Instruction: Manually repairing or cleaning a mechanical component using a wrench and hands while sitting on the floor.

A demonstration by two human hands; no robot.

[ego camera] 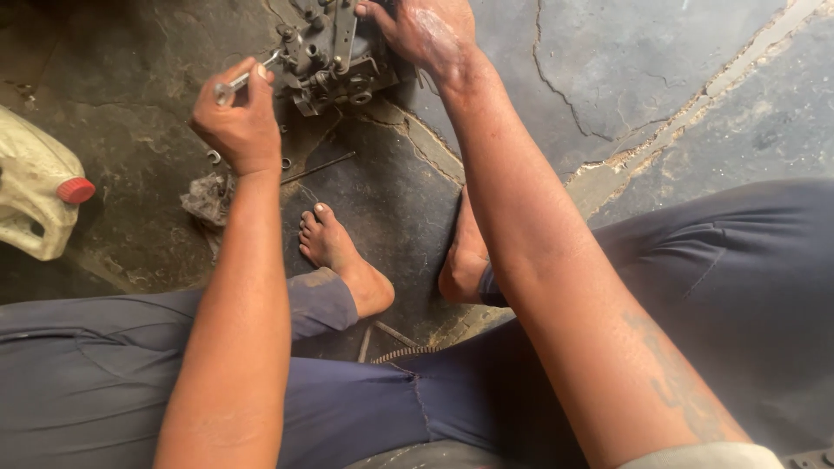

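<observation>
Cracked oily floor | left hand grip pinching wrench | right hand clasping engine part (greasy)

arms: bare, greasy smears, dark tattoo on right forearm | legs: dark navy trousers, cuffs pushed up | feet: bare, no shoes | right upper arm: pale sleeve edge

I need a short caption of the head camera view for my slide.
Seated on a cracked floor, left hand works a small wrench on a greasy metal assembly steadied by right hand.
</observation>
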